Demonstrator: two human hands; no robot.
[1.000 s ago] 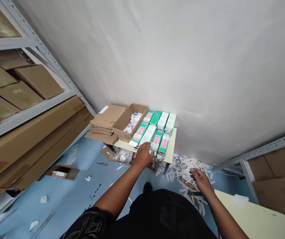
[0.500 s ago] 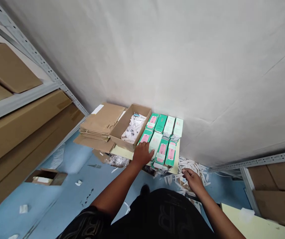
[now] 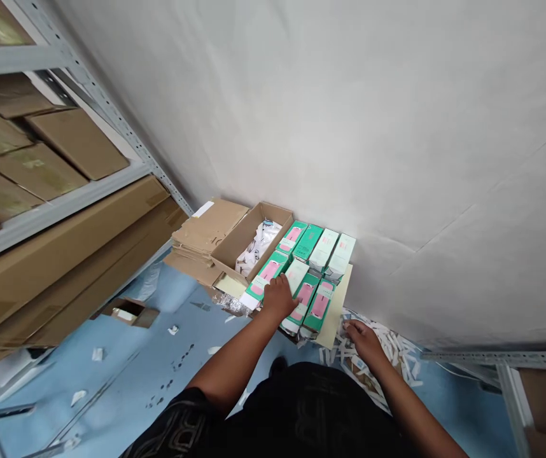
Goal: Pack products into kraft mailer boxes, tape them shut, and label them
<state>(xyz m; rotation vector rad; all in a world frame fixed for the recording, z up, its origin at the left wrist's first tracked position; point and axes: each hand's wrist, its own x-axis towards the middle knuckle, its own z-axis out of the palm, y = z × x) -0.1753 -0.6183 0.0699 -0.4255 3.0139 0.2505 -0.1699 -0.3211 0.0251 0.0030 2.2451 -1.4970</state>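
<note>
Several green and white product boxes [image 3: 318, 251] with pink pictures lie in two rows on a pale board [image 3: 338, 306] against the wall. My left hand [image 3: 279, 297] rests on the front row, its fingers curled over a green box [image 3: 264, 277] at the row's left end. My right hand [image 3: 361, 336] reaches down to a heap of white paper strips [image 3: 392, 350] on the blue floor, its fingers bent and touching the strips. Whether it grips one is hidden.
An open cardboard box [image 3: 239, 238] holding white packets stands left of the green boxes, beside a stack of flattened cartons [image 3: 201, 232]. Metal shelving [image 3: 58, 200] with brown cartons fills the left. Another shelf frame [image 3: 506, 359] stands at the right. Scraps litter the floor.
My left hand has slid slightly along the front row of boxes. My right hand has moved left and closer to the board, onto the paper strips. The camera has shifted.
</note>
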